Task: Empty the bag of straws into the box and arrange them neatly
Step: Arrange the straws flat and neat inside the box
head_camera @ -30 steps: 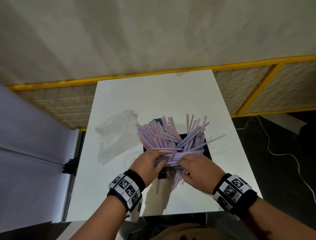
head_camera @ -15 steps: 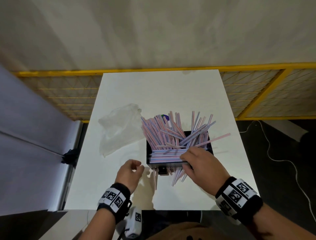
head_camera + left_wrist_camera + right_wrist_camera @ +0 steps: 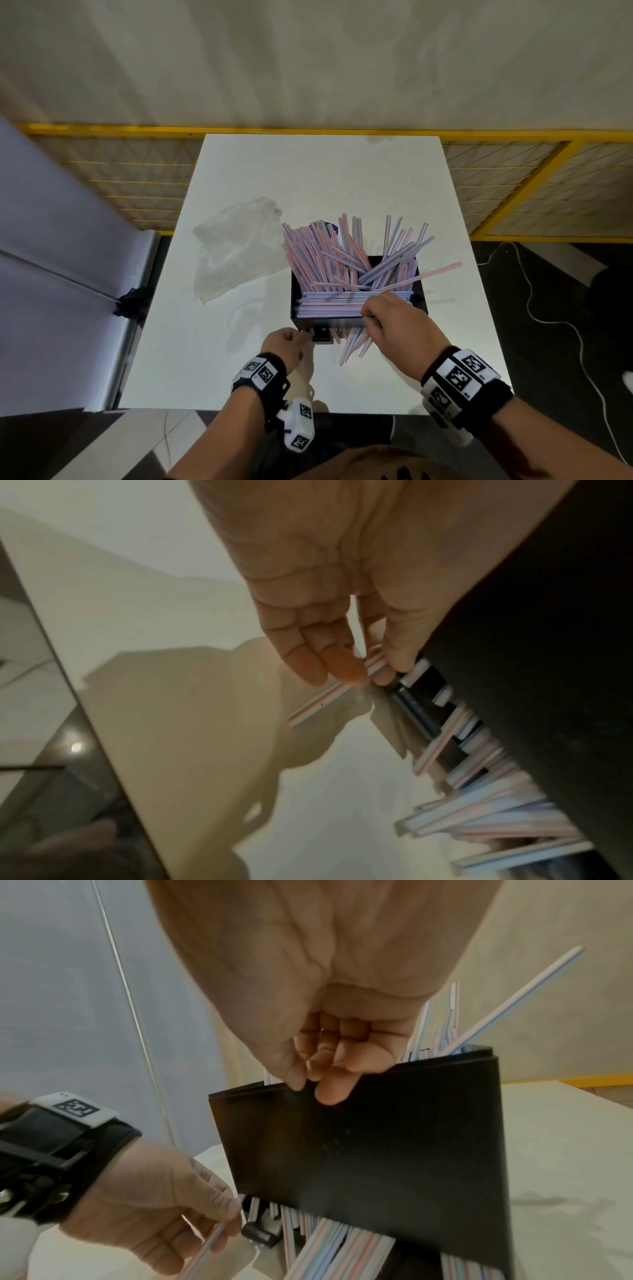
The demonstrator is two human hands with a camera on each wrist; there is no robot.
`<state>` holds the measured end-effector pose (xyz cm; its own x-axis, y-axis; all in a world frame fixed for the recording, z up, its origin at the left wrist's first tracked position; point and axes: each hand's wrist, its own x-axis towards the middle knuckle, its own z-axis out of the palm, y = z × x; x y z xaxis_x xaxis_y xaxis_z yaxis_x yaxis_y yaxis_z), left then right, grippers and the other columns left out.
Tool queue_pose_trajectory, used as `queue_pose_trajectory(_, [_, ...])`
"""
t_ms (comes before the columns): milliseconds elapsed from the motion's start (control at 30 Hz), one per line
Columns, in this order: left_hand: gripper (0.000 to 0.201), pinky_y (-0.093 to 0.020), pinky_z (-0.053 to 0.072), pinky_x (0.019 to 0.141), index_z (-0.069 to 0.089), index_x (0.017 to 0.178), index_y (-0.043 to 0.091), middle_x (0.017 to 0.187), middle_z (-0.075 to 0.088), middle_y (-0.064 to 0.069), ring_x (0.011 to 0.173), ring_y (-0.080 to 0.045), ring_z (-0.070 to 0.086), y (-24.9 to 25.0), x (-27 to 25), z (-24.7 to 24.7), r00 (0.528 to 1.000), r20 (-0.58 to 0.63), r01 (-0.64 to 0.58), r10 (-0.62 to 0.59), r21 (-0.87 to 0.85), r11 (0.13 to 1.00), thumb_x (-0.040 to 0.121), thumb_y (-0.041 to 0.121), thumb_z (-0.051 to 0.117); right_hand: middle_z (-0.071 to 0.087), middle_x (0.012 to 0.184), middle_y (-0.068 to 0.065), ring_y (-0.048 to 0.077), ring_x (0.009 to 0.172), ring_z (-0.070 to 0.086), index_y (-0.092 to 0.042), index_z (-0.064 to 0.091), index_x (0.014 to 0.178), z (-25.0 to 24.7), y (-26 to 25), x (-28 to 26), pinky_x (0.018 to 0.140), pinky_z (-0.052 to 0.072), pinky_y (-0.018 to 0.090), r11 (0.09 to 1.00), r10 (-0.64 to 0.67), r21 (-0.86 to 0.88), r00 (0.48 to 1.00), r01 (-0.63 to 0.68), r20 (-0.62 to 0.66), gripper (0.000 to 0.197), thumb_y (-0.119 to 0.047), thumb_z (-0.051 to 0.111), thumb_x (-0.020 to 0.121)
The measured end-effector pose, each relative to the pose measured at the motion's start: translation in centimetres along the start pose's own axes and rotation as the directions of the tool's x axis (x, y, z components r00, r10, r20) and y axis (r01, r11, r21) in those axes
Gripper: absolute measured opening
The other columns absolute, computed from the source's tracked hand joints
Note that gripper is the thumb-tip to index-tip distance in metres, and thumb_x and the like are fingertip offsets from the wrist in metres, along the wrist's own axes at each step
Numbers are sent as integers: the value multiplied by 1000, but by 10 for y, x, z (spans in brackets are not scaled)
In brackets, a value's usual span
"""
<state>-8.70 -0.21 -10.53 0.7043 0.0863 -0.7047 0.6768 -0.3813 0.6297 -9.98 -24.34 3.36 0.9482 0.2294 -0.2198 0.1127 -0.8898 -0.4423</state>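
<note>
A black box (image 3: 342,322) stands on the white table (image 3: 308,178), stuffed with pink-and-blue striped straws (image 3: 329,253) that fan out of its top. A flat layer of straws (image 3: 329,303) lies along its near rim. More straws (image 3: 352,346) poke out under its front wall (image 3: 377,1150). My left hand (image 3: 303,334) pinches one straw (image 3: 318,699) at the box's lower front left corner. My right hand (image 3: 368,317) holds the near rim with curled fingers (image 3: 332,1093). The empty clear bag (image 3: 236,246) lies left of the box.
A small black latch part (image 3: 322,335) sits at the base of the box's front. The table's near edge is just behind my wrists. A yellow mesh fence (image 3: 513,178) runs behind the table, a grey panel (image 3: 51,240) stands to the left, and a white cable (image 3: 548,318) lies on the floor at right.
My left hand left the straws on top of the box, dropped to the table and moved in to the box's lower front, where it now pinches a straw. My right hand stayed at the near rim.
</note>
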Motion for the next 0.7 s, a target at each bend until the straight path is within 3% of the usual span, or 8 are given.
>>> queue_pose_trajectory(200, [31,-26,45,61,59,64,20,59,61,4,55,-15,52,-16,-15,-18,997,65,-47,29,305,951,92,31,66,52,91,-5,21,76,56,-21,57,96,-2,-2,2,71,50,38,1000,2,7,1000,-2,3,12,-25,50,105])
queue_pose_trajectory(467, [25,-23,43,61,64,76,23,69,61,7,62,-11,53,-6,-66,-55,988,136,-138,70,596,791,96,37,61,51,88,-6,21,76,55,-21,55,92,-3,1,5,71,51,40,998,-9,63,1000,9,8,10,-21,51,102])
queue_pose_trajectory(600, [19,-22,39,69,65,92,33,83,56,9,79,-12,56,22,-107,-84,950,169,-300,263,726,618,103,38,50,50,86,-8,18,75,53,-23,55,92,0,4,5,71,50,38,994,-39,102,999,41,-24,10,-22,53,101])
queue_pose_trajectory(700, [24,-22,41,73,68,107,36,84,52,15,79,-3,53,61,-141,-100,851,199,-470,486,703,534,103,47,47,48,80,-11,10,72,51,-25,55,91,-1,9,3,68,48,32,986,-44,158,998,52,-53,10,-24,56,101])
